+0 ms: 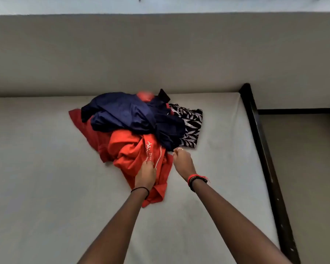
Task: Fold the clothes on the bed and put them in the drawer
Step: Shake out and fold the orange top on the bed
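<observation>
A heap of clothes lies on the bed (46,168) near the wall. A red shirt (128,149) with a white logo is at the front, a navy garment (126,115) on top, and a black-and-white leaf-print piece (191,126) at the right. My left hand (145,176) rests on the red shirt with its fingers gripping the cloth below the logo. Beside the shirt's right edge, my right hand (182,161) has its fingers curled, pinching at the edge of the pile where the navy garment ends. No drawer is in view.
The mattress is covered in a plain grey sheet. A dark wooden bed frame (265,159) runs along the right edge, with floor beyond it. A beige wall (160,54) stands behind the bed.
</observation>
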Available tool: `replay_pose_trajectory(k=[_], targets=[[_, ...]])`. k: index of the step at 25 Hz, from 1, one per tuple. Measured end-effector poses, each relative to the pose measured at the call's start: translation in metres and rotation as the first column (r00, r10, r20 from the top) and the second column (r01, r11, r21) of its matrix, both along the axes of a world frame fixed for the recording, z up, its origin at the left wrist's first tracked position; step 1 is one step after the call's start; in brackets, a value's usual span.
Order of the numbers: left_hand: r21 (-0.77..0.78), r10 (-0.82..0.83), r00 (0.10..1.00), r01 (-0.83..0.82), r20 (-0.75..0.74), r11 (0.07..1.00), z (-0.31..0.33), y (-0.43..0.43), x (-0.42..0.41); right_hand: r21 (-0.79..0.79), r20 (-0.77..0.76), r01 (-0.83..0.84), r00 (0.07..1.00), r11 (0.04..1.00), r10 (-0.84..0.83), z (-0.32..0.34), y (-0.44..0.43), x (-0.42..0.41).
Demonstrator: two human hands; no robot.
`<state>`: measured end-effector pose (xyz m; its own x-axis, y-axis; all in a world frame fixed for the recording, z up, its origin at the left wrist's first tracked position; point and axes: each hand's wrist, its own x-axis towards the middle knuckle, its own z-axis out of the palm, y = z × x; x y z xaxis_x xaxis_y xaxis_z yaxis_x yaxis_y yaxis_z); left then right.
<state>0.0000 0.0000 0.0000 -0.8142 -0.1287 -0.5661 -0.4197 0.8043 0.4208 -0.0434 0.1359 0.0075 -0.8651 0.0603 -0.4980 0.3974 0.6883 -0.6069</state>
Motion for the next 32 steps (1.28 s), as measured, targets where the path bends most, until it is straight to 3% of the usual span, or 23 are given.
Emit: replay_pose_trajectory(k=[4, 7, 10, 15, 20, 28, 32], targets=[[-0.067, 0.032, 0.997, -0.027, 0.074, 0.997, -0.046, -0.004, -0.004, -0.161, 0.265, 0.139, 0.960, 0.977, -0.093, -0.066, -0.017, 0.001], [-0.072, 0.018, 0.999, -0.015, 0.038, 0.997, -0.070, -0.007, -0.009, -0.321, 0.390, 0.287, 0.908, 0.903, -0.151, -0.103, -0.032, -0.006], [-0.063, 0.051, 0.998, -0.049, 0.024, 0.997, -0.081, -0.008, -0.010, -0.408, 0.432, 0.422, 0.871, 0.809, -0.235, -0.109, -0.042, -0.010], [0.085, 0.161, 0.986, -0.165, 0.052, 0.983, -0.066, -0.008, -0.005, -0.458, 0.398, 0.458, 0.872, 0.762, -0.285, -0.092, -0.049, -0.012], [0.173, 0.213, 0.977, -0.209, -0.006, 0.963, -0.020, -0.011, 0.006, -0.445, 0.196, 0.399, 0.917, 0.802, -0.347, -0.032, -0.050, -0.017], [0.509, 0.390, 0.841, -0.164, -0.376, 0.845, 0.113, -0.024, 0.007, -0.715, 0.106, 0.277, 0.951, 0.643, -0.291, 0.145, -0.048, -0.042], [0.591, 0.409, 0.793, -0.078, -0.451, 0.803, 0.193, -0.032, -0.005, -0.718, -0.005, 0.197, 0.958, 0.668, -0.287, 0.232, -0.048, -0.055]])
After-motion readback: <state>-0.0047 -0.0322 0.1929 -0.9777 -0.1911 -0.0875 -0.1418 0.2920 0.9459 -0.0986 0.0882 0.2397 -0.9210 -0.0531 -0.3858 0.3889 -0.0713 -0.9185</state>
